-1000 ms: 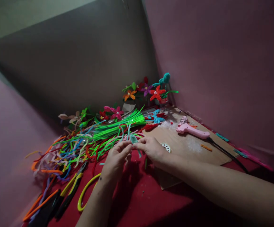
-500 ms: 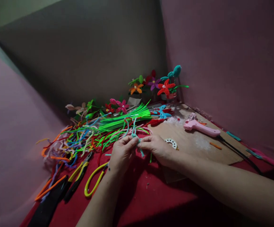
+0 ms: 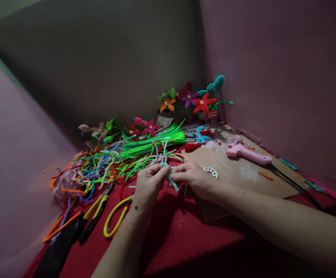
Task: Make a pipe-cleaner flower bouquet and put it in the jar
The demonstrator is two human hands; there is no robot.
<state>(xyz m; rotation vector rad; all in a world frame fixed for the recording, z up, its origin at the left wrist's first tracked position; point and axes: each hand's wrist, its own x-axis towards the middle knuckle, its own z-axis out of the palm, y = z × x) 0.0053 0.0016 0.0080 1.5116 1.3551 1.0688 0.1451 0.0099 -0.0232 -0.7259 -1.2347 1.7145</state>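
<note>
Between my two hands is a light turquoise pipe cleaner piece (image 3: 173, 184), with strands sticking up and a loose end hanging below. My left hand (image 3: 150, 180) pinches it between thumb and forefinger. From the other side my right hand (image 3: 192, 178) pinches the same piece, fingertips almost touching the left ones. The fingers hide the middle of the piece. Just beyond lies a bundle of bright green pipe cleaners (image 3: 153, 143). A white ring with dark holes (image 3: 211, 172) is partly behind my right hand.
Loose multicoloured pipe cleaners (image 3: 98, 170) spread leftward. Yellow-black pliers (image 3: 97, 212) and a yellow-handled tool (image 3: 110, 218) lie near my left forearm. A pink glue gun (image 3: 247, 153) with a black cord rests on cardboard (image 3: 228, 185). Pipe cleaner flowers (image 3: 204, 102) stand at the back.
The hanging turquoise end now reaches slightly farther down and right. Both hands keep their pinch, with small finger shifts. The camera view has moved slightly.
</note>
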